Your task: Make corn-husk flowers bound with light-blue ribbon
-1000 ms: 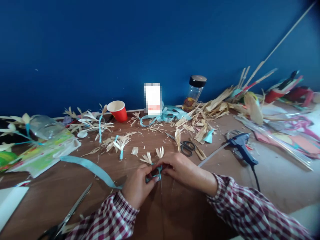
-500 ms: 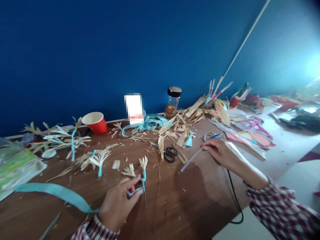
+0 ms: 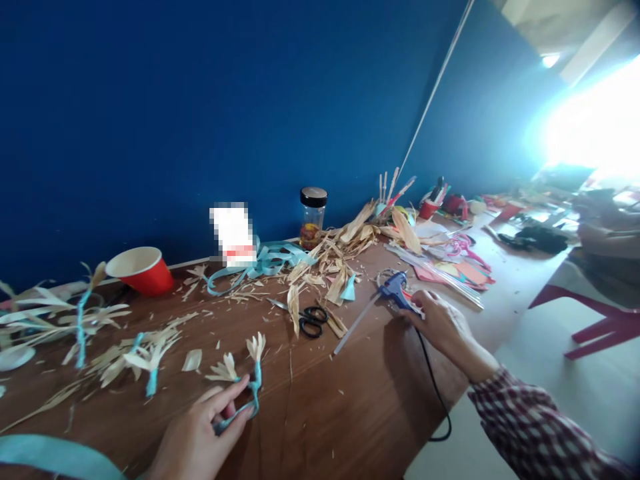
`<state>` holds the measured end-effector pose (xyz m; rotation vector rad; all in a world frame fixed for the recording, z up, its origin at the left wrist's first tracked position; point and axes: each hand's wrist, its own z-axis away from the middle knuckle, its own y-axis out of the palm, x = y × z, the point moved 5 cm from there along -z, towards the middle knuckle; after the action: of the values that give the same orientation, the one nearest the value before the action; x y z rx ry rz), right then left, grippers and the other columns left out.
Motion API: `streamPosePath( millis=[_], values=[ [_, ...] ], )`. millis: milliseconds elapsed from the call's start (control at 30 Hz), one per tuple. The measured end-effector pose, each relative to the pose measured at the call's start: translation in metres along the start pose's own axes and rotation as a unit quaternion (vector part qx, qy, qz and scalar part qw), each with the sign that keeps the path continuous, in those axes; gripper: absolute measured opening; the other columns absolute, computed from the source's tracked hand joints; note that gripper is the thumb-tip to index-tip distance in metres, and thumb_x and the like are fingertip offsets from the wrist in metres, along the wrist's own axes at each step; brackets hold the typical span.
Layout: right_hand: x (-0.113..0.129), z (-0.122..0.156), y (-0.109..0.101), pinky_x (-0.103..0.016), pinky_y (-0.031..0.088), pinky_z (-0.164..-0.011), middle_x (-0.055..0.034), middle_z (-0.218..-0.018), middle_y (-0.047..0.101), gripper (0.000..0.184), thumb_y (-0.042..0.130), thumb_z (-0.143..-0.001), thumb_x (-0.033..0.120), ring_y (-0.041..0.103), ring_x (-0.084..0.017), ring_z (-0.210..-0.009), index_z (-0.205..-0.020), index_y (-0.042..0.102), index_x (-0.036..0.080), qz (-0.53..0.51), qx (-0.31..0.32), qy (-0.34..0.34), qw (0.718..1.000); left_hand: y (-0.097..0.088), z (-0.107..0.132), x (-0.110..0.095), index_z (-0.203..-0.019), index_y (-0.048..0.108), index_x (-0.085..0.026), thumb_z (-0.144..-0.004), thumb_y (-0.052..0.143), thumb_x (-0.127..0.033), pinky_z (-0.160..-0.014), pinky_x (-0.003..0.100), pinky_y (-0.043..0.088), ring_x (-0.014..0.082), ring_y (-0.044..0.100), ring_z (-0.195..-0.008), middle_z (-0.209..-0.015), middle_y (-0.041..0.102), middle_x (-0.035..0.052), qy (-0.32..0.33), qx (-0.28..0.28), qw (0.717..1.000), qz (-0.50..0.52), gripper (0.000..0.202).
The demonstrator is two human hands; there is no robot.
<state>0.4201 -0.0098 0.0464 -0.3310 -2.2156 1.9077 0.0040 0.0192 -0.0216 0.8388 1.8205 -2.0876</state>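
My left hand [image 3: 200, 437] pinches a small husk flower sprig [image 3: 245, 380] wrapped in teal ribbon against the brown table [image 3: 350, 393]; two pale husk blooms stick up from it. My right hand [image 3: 437, 323] reaches out to the right and closes on the handle of a blue glue gun [image 3: 395, 290], whose black cord [image 3: 435, 393] trails off the table edge. A white glue stick [image 3: 355, 323] pokes out of the gun's back.
Black scissors [image 3: 310, 320] lie mid-table among husk scraps [image 3: 335, 260]. A red paper cup [image 3: 140, 270], a glass jar [image 3: 313, 217] and loose teal ribbon [image 3: 265, 260] stand near the blue wall. Finished husk sprigs [image 3: 75, 320] lie left. Coloured paper [image 3: 455, 267] clutters the right.
My right hand left the sprig, swung right and took hold of the glue gun. The left hand stays on the sprig. The view has turned to the right.
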Motion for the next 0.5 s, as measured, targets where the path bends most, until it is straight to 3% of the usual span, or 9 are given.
streamPosePath(
  millis=[200, 333, 433, 500],
  values=[
    [0.002, -0.004, 0.021, -0.028, 0.039, -0.058, -0.0082, -0.084, 0.064, 0.028, 0.047, -0.082, 0.036, 0.061, -0.022, -0.072, -0.102, 0.051, 0.018, 0.002, -0.008, 0.008, 1.0, 0.0, -0.002, 0.001, -0.107, 0.065, -0.021, -0.073, 0.05, -0.049, -0.053, 0.021, 0.042, 0.0122, 0.054, -0.052, -0.062, 0.056, -0.0033, 0.0, 0.018, 1.0, 0.004, 0.046],
    [-0.007, -0.003, 0.014, -0.031, 0.043, -0.061, -0.0103, -0.089, 0.064, 0.033, 0.044, -0.083, 0.036, 0.062, -0.025, -0.075, -0.11, 0.05, 0.017, -0.039, -0.043, -0.002, 0.998, -0.001, -0.003, 0.0, -0.107, 0.065, -0.02, -0.073, 0.051, -0.047, -0.056, 0.022, 0.044, 0.0133, 0.056, -0.055, -0.063, 0.058, -0.0022, -0.01, 0.04, 0.999, 0.016, 0.046],
    [-0.018, -0.003, -0.001, -0.034, 0.046, -0.061, -0.0089, -0.085, 0.063, 0.037, 0.047, -0.08, 0.041, 0.061, -0.024, -0.071, -0.108, 0.052, 0.017, -0.144, -0.064, 0.049, 0.986, -0.001, -0.004, -0.001, -0.109, 0.064, -0.019, -0.073, 0.051, -0.046, -0.058, 0.023, 0.044, 0.0139, 0.057, -0.058, -0.065, 0.058, -0.0017, -0.013, 0.047, 0.999, 0.018, 0.047],
    [-0.02, -0.002, -0.012, -0.033, 0.048, -0.059, -0.0059, -0.08, 0.06, 0.037, 0.05, -0.078, 0.044, 0.06, -0.021, -0.064, -0.105, 0.051, 0.018, -0.286, -0.062, 0.099, 0.951, -0.001, -0.004, -0.003, -0.11, 0.063, -0.019, -0.073, 0.051, -0.044, -0.059, 0.024, 0.044, 0.014, 0.056, -0.059, -0.066, 0.058, -0.0015, -0.017, 0.052, 0.998, 0.013, 0.047]
  ],
)
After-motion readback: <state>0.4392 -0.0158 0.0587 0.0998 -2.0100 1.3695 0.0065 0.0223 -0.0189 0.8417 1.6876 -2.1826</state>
